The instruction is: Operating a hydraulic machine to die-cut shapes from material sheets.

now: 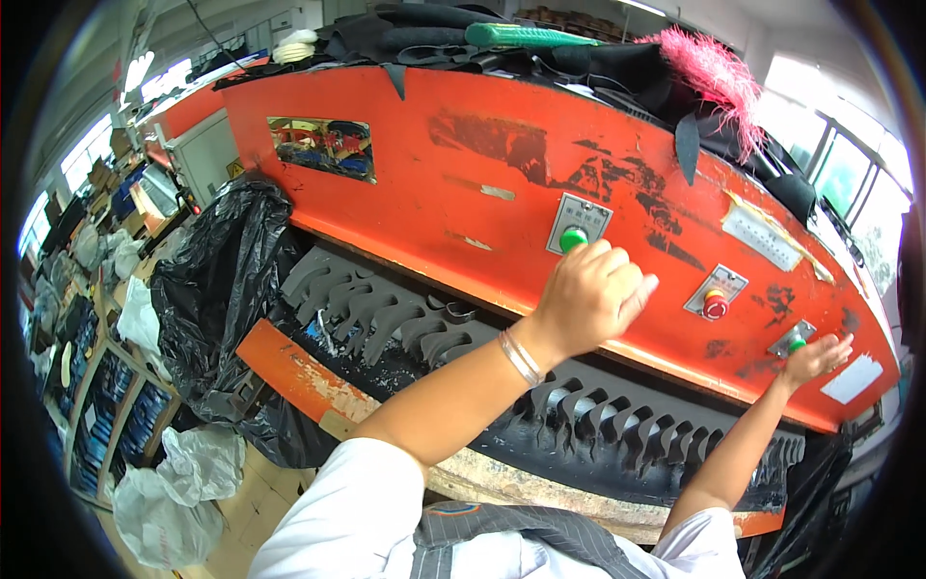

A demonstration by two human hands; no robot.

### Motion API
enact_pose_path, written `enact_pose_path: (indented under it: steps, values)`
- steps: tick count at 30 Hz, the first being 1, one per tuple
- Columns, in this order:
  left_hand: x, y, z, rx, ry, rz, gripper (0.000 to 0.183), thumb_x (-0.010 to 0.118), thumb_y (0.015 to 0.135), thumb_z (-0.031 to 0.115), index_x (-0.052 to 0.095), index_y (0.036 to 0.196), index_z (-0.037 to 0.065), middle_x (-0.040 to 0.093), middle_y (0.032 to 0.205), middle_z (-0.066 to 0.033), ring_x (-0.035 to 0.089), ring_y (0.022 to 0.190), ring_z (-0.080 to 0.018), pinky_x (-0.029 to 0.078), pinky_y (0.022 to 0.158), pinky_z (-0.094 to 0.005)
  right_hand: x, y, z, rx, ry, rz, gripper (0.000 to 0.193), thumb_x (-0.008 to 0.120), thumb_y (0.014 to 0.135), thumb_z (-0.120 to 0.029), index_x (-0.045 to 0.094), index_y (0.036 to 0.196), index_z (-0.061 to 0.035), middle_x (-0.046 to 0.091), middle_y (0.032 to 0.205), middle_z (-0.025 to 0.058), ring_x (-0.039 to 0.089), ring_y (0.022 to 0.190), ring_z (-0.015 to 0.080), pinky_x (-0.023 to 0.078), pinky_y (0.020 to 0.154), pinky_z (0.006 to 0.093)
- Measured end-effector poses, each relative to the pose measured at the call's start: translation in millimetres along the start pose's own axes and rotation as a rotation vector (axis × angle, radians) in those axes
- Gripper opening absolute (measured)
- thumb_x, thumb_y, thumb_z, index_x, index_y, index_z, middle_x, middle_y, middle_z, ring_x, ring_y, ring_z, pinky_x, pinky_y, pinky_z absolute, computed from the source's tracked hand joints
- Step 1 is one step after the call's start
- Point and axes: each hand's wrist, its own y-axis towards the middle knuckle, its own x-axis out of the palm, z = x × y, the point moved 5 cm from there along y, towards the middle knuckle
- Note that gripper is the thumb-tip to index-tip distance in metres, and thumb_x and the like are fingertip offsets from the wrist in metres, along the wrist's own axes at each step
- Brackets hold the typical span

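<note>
While the left hand [593, 294] is loosely curled, thumb out, at the left green button [573, 239], the right hand [818, 359] is open, fingers extended, just beside the right green button [796, 343]. Neither visibly grips anything; whether either hand touches its button, cannot tell. Both buttons sit on the front of an orange machine beam [405, 125], well apart; probably spaced so that each hand has its own control, clear of the gap below. Red button [715, 305] mounted between them, likely a stop within reach of either hand. Grey sheet with wavy cut-outs [608, 378] lies on the bed [627, 473] below the beam, presumably flat for even support; both forearms cross it in view. Dark sheets [405, 39] and a pink fibre bundle [709, 77] are heaped on top, the beam apparently serving as a shelf. Black plastic [222, 280] bunched at the left end; reason unclear.
</note>
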Motion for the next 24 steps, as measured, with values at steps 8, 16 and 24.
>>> enact_pose_path:
  steps: [8,16,24]
  values:
    - [41,-83,-9,-0.457,-0.083,-0.627,0.035,0.053,0.088,0.030,0.062,0.068,0.003,0.062,0.075,-0.0172,0.062,0.073,-0.0370,0.050,0.065,-0.0479,-9,-38,-63,-0.127,-0.004,0.009,0.052,0.047,0.096,-0.028,0.037,0.138,0.0013,0.034,0.143,0.0249,0.029,0.135,0.0393,0.021,0.111,0.0507]
    - [2,-261,68,-0.910,-0.225,-0.918,0.028,0.058,0.086,0.033,0.065,0.082,0.006,0.063,0.095,-0.0168,0.060,0.099,-0.0346,0.049,0.083,-0.0462,-61,-224,-322,-0.544,1.230,-1.224,0.045,0.068,0.079,-0.030,0.054,0.114,-0.0039,0.056,0.110,0.0198,0.052,0.105,0.0393,0.039,0.093,0.0489]
    - [-64,-337,121,-0.887,-0.031,-0.262,0.025,0.059,0.082,0.028,0.065,0.091,0.006,0.061,0.105,-0.0136,0.054,0.110,-0.0304,0.042,0.093,-0.0419,-189,-266,-408,-0.870,1.744,-1.567,0.043,0.070,0.080,-0.032,0.063,0.108,-0.0008,0.063,0.105,0.0176,0.058,0.094,0.0380,0.047,0.081,0.0444]
